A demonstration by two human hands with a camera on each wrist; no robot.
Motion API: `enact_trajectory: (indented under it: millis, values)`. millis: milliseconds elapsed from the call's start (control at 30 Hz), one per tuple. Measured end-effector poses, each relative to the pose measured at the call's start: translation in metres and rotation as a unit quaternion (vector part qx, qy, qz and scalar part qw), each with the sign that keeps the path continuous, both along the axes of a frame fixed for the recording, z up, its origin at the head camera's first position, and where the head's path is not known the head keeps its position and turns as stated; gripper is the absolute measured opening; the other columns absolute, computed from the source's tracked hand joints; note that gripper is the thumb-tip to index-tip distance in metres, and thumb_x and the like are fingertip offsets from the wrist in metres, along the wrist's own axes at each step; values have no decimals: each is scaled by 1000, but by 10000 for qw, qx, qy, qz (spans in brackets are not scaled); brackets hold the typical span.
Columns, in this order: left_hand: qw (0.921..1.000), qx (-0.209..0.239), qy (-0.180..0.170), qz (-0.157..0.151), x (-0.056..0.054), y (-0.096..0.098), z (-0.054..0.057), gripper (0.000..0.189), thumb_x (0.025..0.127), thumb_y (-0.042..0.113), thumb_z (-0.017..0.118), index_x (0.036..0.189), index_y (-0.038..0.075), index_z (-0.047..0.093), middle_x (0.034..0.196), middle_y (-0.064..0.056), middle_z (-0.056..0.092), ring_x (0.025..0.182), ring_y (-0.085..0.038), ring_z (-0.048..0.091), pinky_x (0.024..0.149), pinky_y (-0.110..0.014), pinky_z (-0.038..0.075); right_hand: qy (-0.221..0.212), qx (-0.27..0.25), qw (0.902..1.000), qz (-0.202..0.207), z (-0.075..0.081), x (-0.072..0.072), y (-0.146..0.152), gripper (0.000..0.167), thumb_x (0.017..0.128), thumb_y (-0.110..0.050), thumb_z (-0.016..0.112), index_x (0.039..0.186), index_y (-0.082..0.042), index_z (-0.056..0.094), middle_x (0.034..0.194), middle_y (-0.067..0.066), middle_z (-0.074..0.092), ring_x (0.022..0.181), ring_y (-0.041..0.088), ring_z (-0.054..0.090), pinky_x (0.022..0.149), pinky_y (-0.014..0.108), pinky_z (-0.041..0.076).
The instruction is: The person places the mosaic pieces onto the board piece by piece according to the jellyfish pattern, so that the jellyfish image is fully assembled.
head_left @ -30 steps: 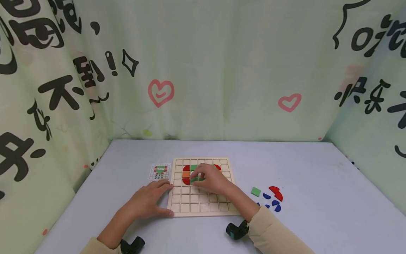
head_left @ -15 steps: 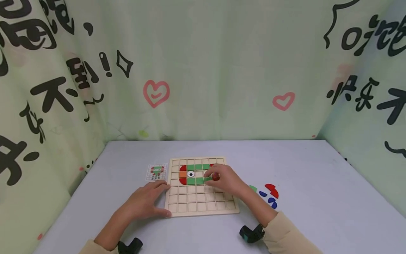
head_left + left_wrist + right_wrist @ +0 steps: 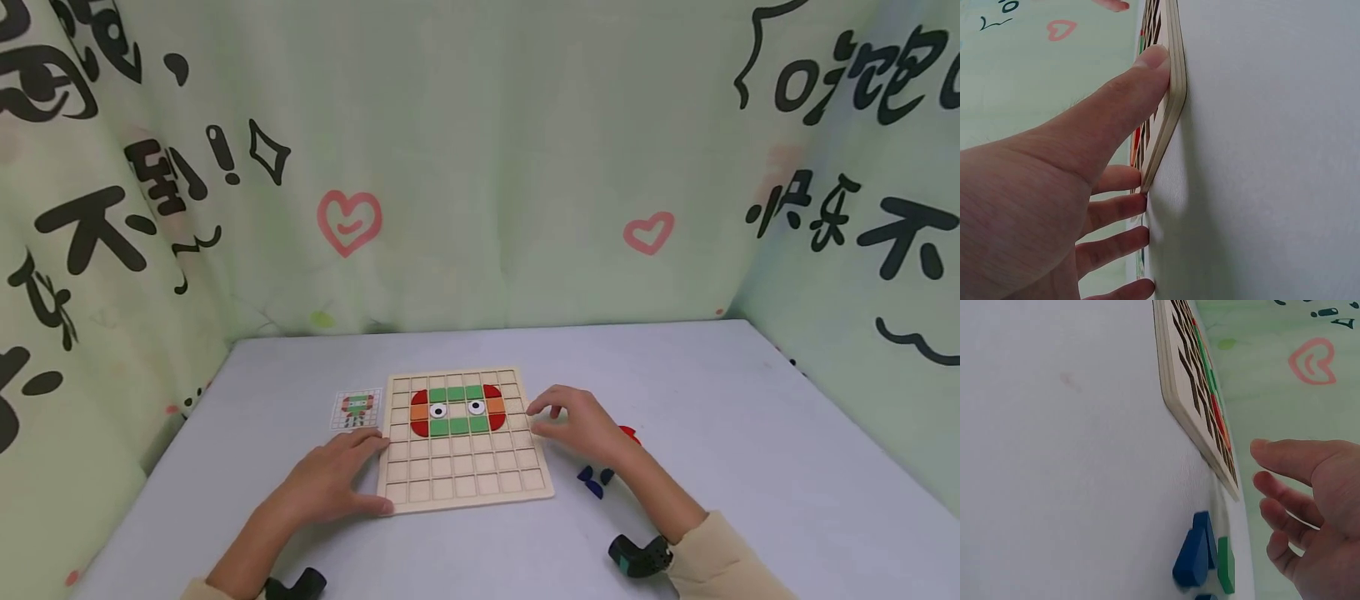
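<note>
Wooden grid board (image 3: 444,487): 14 tiles (image 3: 459,426) inset
Left hand (image 3: 333,475): wide, touching board
Right hand (image 3: 576,422): fingers loosely parted

On the counter (image 3: 450,554), the board (image 3: 467,486) is placed between the left hand (image 3: 339,479) and the right hand (image 3: 573,422), inlaid pieces (image 3: 458,426) being seated toward its far edge. The card (image 3: 356,409) is laid just beyond the left hand; loose pieces (image 3: 595,489) are scattered on both sides of the right wrist (image 3: 625,458).
</note>
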State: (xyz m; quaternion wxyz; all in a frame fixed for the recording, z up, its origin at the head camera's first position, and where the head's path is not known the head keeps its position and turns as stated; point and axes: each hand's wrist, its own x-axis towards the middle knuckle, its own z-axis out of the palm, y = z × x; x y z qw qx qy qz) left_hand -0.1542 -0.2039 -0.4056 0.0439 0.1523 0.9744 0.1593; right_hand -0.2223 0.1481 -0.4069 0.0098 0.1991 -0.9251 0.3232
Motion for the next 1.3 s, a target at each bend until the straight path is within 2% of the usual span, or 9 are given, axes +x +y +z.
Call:
enact_trajectory:
  millis: [300,533,800,1067,1300]
  values:
    - [10000,-16,-12,-38,-1,-1,-1,84,64,55,83,133,17,56,143,-6,49,131,-31,46,98,-57,43,150,92,9996,-218,-1,11,32,16,83,-15,74,100,-14,73,102,-2,69,86,14,54,66,23,45]
    - [10000,-30,-46,-55,0,-2,0,85,63,56,83,133,15,56,143,-9,49,131,-33,47,97,-59,43,23,112,9989,-450,-2,18,49,17,82,-15,76,98,-14,73,100,-1,68,83,14,52,62,23,44]
    - [9999,25,37,-96,0,-5,-3,85,63,57,82,133,15,56,142,-7,50,129,-32,48,96,-58,44,-108,197,9973,-701,-5,21,65,16,81,-13,76,97,-13,73,82,-1,58,73,15,46,59,22,39]
    - [9999,34,74,-134,0,-5,-3,85,64,58,82,133,15,56,142,-7,50,130,-32,48,98,-58,43,48,376,9942,-1006,-6,28,82,18,81,-13,77,98,-14,73,101,3,67,83,15,51,66,23,44]
    - [9998,17,101,-166,-1,-4,-4,85,63,59,82,133,16,56,142,-7,50,130,-33,48,97,-58,44,228,377,9923,-1157,-6,31,95,19,81,-6,75,99,-12,73,109,10,66,81,16,52,64,21,44]
